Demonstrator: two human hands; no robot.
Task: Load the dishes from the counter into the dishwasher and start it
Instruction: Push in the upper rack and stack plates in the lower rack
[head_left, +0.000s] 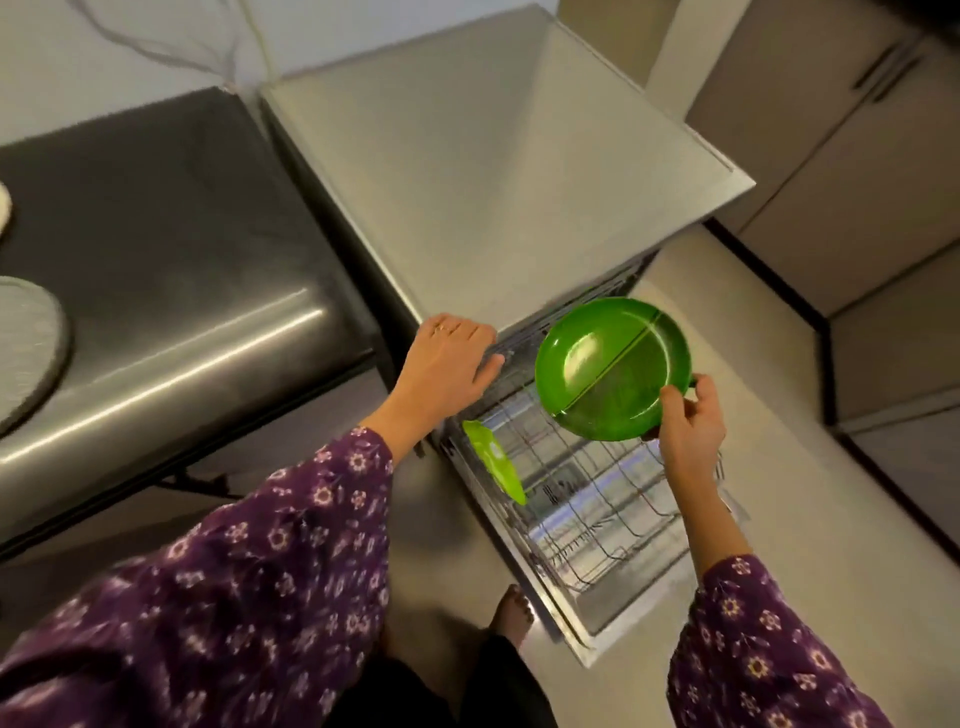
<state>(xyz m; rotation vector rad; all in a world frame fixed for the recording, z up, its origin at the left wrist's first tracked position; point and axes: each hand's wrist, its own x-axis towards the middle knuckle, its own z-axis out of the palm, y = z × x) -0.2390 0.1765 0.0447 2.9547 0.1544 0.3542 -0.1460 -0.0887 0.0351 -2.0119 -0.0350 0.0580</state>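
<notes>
1. the right hand (688, 431) pinches the green plate (608, 369) by its rim, above the pulled-out rack (597, 499).
2. the left hand (447, 358) rests flat-fingered on the dishwasher (493, 182) top, holding nothing.
3. tilt the plate upright and slot it between tines, apart from the second plate (493, 462).

Loose purple sleeves printed with small pale flowers, the left sleeve (234, 571) and the right sleeve (753, 649), end at the forearms. A thin gold-coloured ring (440, 328) circles a finger of the left hand (447, 364). Below are dark trousers (467, 686) and a bare foot (514, 613).
</notes>
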